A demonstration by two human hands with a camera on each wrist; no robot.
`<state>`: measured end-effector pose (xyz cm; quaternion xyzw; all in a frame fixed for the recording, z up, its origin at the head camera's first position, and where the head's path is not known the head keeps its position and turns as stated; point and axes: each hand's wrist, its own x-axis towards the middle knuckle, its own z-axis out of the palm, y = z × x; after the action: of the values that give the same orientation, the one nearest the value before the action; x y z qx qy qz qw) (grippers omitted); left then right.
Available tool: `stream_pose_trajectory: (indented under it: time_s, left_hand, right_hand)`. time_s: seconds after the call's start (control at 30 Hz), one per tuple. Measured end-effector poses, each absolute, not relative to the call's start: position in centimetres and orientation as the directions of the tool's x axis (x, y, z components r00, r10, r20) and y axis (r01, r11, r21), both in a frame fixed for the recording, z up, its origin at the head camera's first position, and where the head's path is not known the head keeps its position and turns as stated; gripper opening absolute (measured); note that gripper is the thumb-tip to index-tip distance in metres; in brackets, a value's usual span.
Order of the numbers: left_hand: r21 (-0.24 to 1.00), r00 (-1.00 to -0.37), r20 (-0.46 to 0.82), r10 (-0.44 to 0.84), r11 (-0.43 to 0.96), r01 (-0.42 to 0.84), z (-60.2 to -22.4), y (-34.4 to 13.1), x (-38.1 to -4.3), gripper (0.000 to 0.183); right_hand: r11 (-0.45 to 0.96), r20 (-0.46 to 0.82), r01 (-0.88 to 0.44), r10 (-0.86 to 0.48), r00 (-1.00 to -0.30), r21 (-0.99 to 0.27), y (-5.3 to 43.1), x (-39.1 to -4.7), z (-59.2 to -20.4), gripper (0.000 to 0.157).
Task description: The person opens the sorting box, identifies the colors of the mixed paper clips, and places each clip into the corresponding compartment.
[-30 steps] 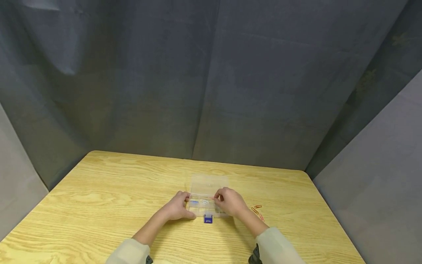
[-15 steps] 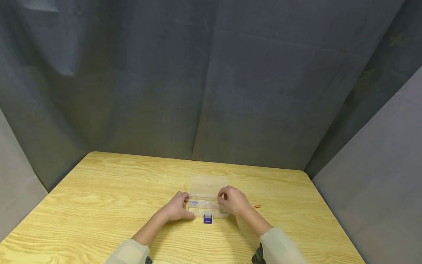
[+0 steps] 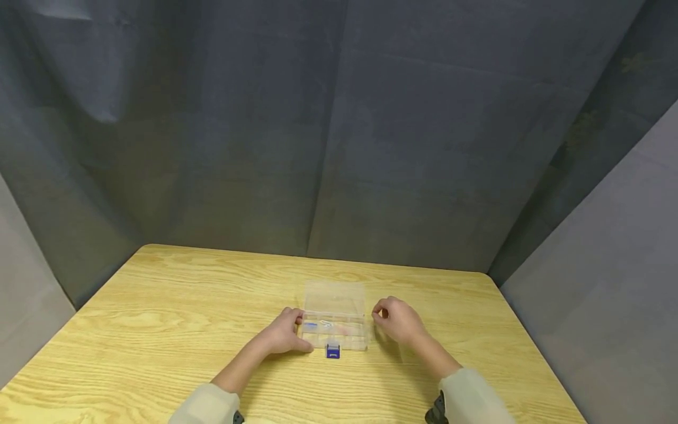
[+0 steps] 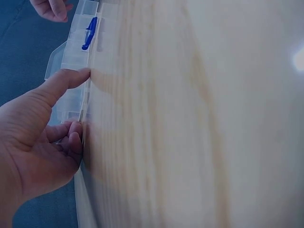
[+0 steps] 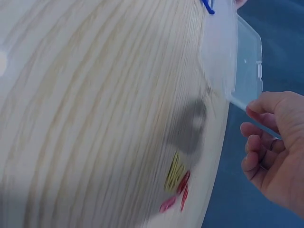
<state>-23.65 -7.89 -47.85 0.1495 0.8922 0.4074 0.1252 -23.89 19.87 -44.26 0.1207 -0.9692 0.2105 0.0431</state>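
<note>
A clear plastic compartment box (image 3: 349,343) lies on the table, its lid (image 3: 335,296) folded back and its blue latch (image 3: 332,351) facing me. My left hand (image 3: 282,334) grips the box's left end, thumb at the front edge and fingers at the side. Inside the back row sit small blue pieces (image 3: 311,325), white ones (image 3: 326,324) and something faintly pink (image 3: 345,331). Just right of the box, my right hand (image 3: 399,321) hovers with loosely curled fingers and nothing visible in them. Below it, the right wrist view shows yellow paper clips (image 5: 174,173) and a dark red paper clip (image 5: 184,182).
A pink paper clip (image 5: 167,204) and a bright red one (image 5: 184,198) lie near the others; the right arm hides this group in the head view. Wood-grain table (image 3: 185,294) surrounds the box. A dark curtain (image 3: 238,147) hangs behind, with a grey panel (image 3: 609,265) at right.
My right hand has drawn back from over the box to its right, and its forearm now covers the loose paper clips. A pink patch shows in the box. The left hand stays put.
</note>
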Motion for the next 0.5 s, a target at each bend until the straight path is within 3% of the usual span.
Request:
stream_pose_trajectory:
  time_s: [0.5]
  left_hand:
    - [0.761,-0.924,-0.109,0.366,0.629,0.16,-48.0,-7.9,-23.9,0.075]
  right_hand:
    - [0.869,0.068,-0.155,-0.139,-0.988,-0.47,25.0,-22.2,-45.3,0.009]
